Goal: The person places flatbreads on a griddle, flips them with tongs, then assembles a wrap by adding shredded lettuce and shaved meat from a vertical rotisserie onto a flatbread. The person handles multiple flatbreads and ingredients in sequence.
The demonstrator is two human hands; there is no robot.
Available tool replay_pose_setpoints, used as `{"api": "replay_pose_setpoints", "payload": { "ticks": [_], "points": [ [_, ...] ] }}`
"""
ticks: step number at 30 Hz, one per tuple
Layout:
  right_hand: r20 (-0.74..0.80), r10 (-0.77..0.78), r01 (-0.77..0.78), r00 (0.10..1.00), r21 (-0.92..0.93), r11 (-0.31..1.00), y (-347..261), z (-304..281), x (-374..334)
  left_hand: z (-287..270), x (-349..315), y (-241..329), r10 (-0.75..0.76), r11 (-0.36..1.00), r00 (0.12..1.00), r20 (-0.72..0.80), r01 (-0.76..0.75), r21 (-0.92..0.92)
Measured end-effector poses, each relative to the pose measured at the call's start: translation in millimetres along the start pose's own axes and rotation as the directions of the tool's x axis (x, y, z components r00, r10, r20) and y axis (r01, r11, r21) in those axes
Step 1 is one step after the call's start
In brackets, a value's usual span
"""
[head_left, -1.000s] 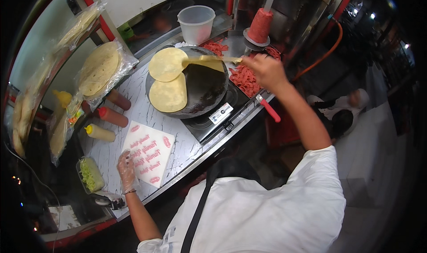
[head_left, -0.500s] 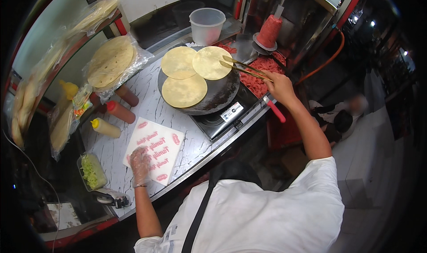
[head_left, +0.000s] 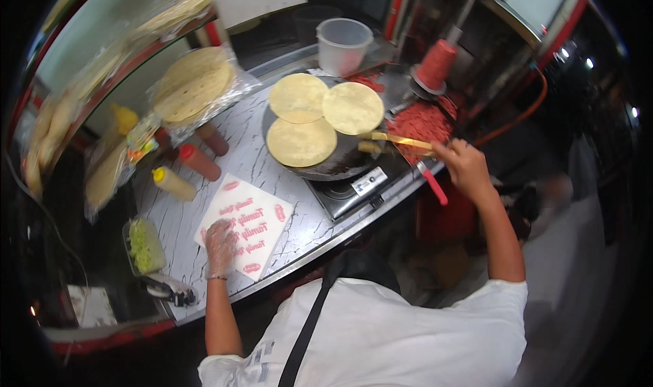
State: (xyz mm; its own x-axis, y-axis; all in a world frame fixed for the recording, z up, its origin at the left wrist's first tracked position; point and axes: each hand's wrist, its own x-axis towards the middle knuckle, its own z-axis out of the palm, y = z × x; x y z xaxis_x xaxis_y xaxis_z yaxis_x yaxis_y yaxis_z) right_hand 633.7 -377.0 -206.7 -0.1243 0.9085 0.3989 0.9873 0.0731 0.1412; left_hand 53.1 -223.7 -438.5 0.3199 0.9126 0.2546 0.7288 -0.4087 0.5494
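Observation:
My right hand [head_left: 464,164] grips brass-coloured tongs [head_left: 401,139], their tips apart over the right edge of the dark round griddle [head_left: 343,161]. Nothing shows between the tips. Three flatbreads lie on the griddle: one at the back left [head_left: 298,96], one at the right [head_left: 353,108] and one in front [head_left: 301,143]. My left hand [head_left: 220,245], in a clear plastic glove, lies with fingers outstretched on a stack of white wrapping paper [head_left: 262,213] with red print. Chopped red meat [head_left: 418,125] fills a tray right of the griddle.
A red-handled knife [head_left: 433,184] sticks out by the meat. Behind stand a meat spit [head_left: 435,64] and a white bucket [head_left: 343,47]. Leftward are a red squeeze bottle [head_left: 200,163], a yellow-capped one [head_left: 174,184], bagged flatbreads [head_left: 194,84] and a lettuce tub [head_left: 144,247].
My right hand has drawn the tongs back and off the right flatbread, toward the griddle's near right edge. The left hand stays on the paper. The whole view has shifted slightly.

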Motion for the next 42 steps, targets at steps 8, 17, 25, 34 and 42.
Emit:
{"api": "replay_pose_setpoints", "payload": {
  "ticks": [8, 17, 25, 34, 42],
  "points": [
    [-0.240, -0.288, 0.310, 0.927, 0.060, 0.949, -102.7, 106.7, 90.1, 8.5, -4.2, 2.4, -0.034, 0.998, 0.999, -0.035, 0.036, 0.047],
    [-0.041, 0.149, -0.113, 0.988, 0.470, 0.875, -54.5, 4.1, 120.2, 9.7, -3.5, -4.0, 0.035, 0.999, 0.995, -0.095, -0.035, 0.003],
    [0.011, 0.088, -0.079, 0.996, 0.544, 0.835, -65.1, -57.7, 118.9, 1.6, -0.2, -5.0, 0.052, 0.999, 0.998, -0.045, -0.052, -0.015],
    [0.239, 0.309, -0.381, 0.921, 0.373, 0.846, -54.5, -18.6, 91.7, 5.8, -2.3, -11.6, 0.051, 0.995, 0.996, -0.069, -0.056, -0.079],
    [0.218, 0.146, -0.233, 0.965, 0.455, 0.860, -80.1, 22.4, 45.3, 5.8, -4.6, -2.7, 0.067, 0.997, 0.990, -0.120, -0.072, -0.039]
  ]
}}
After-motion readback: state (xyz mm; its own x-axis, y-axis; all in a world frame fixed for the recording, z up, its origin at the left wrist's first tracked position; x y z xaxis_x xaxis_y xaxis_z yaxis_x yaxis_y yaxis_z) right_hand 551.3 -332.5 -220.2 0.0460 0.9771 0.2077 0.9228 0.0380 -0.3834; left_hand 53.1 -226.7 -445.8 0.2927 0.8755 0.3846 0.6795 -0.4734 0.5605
